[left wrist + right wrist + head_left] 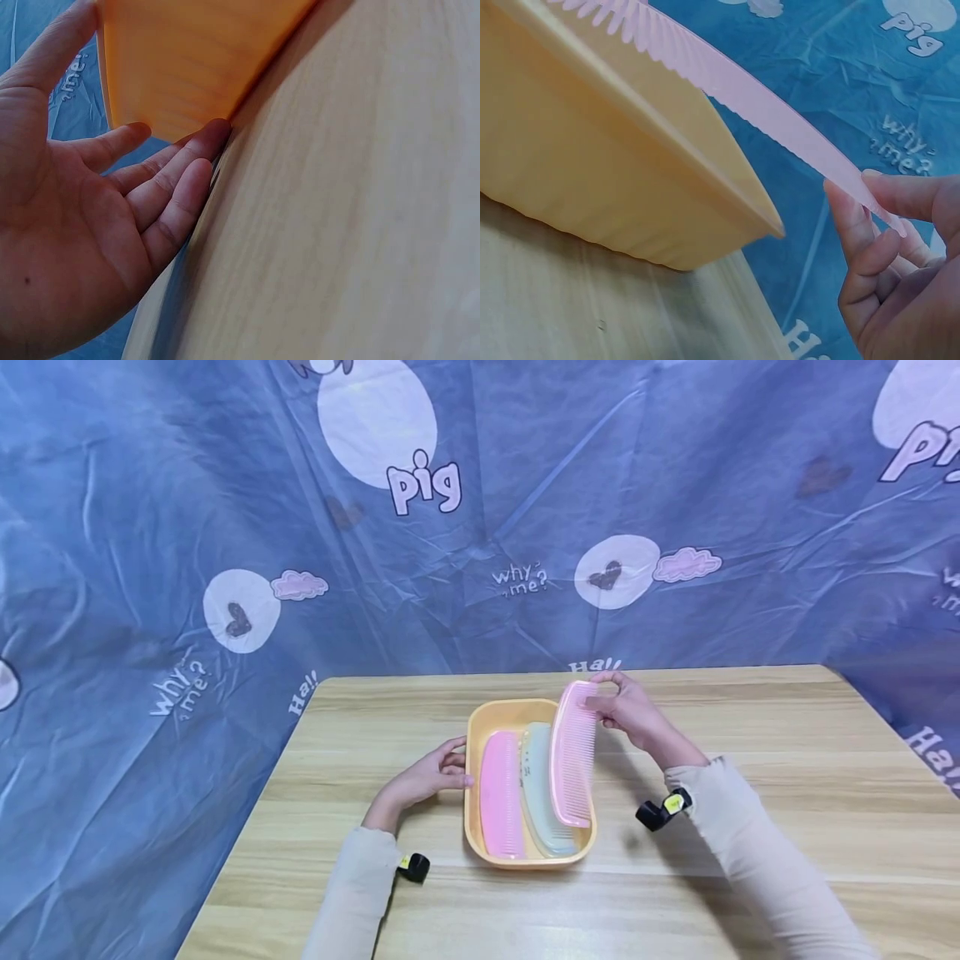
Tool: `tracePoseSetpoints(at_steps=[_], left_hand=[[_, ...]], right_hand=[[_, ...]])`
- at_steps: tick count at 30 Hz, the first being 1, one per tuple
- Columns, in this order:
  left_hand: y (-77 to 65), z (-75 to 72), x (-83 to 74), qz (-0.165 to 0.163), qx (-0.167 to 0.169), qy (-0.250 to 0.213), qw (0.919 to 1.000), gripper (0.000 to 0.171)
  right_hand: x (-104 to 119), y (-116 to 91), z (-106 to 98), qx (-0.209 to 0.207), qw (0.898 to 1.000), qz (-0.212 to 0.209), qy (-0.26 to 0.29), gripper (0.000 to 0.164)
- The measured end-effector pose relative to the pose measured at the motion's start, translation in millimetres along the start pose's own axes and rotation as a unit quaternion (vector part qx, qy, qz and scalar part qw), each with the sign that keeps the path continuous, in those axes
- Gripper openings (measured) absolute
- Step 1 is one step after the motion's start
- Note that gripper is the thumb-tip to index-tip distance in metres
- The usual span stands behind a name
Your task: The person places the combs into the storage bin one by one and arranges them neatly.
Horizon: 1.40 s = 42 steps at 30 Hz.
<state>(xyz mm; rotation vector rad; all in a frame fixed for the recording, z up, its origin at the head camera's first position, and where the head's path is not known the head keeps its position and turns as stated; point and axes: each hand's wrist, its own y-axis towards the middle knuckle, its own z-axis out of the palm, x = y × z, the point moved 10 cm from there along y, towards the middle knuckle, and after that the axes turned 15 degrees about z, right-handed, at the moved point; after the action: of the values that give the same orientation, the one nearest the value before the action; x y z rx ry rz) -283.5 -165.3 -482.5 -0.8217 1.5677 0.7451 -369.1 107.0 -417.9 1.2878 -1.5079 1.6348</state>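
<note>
My right hand (pixel 630 712) pinches a pale pink comb (pixel 573 756) near its far end, between thumb and fingers. That comb is tilted over the right side of a yellow-orange plastic basket (pixel 474 827), its teeth facing right. Inside lie a brighter pink comb (pixel 498 793) on the left and a pale green comb (pixel 542 793) in the middle, partly hidden beneath the raised one. At the basket's left wall is my left hand (pixel 423 779), thumb at the rim. In the left wrist view, its relaxed fingers (pixel 180 180) touch the outer wall (pixel 187 67).
The basket stands on a light wood-grain table (pixel 712 710). Behind the table hangs a blue printed cloth (pixel 480 527), which also shows along both sides. A small black device is strapped at each sleeve cuff.
</note>
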Motion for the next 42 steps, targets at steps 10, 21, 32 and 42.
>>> tracePoseSetpoints(at_steps=[10, 21, 32, 42], left_hand=[[1.1, 0.0, 1.8, 0.005, 0.003, -0.002, 1.0000, 0.095], [1.6, -1.2, 3.8, 0.000, -0.004, -0.001, 1.0000, 0.097], [3.0, -3.0, 5.0, 0.008, -0.001, -0.011, 0.9999, 0.098], [2.7, -1.4, 6.3, 0.001, -0.005, -0.009, 0.9999, 0.100]], right_hand=[[-6, 1, 21, 0.006, 1.000, -0.011, -0.024, 0.045], [-14, 3, 33, 0.025, 0.999, -0.008, -0.039, 0.044], [-10, 6, 36, 0.014, 0.997, -0.036, -0.065, 0.045], [-5, 9, 40, -0.030, 0.987, -0.104, -0.122, 0.037]])
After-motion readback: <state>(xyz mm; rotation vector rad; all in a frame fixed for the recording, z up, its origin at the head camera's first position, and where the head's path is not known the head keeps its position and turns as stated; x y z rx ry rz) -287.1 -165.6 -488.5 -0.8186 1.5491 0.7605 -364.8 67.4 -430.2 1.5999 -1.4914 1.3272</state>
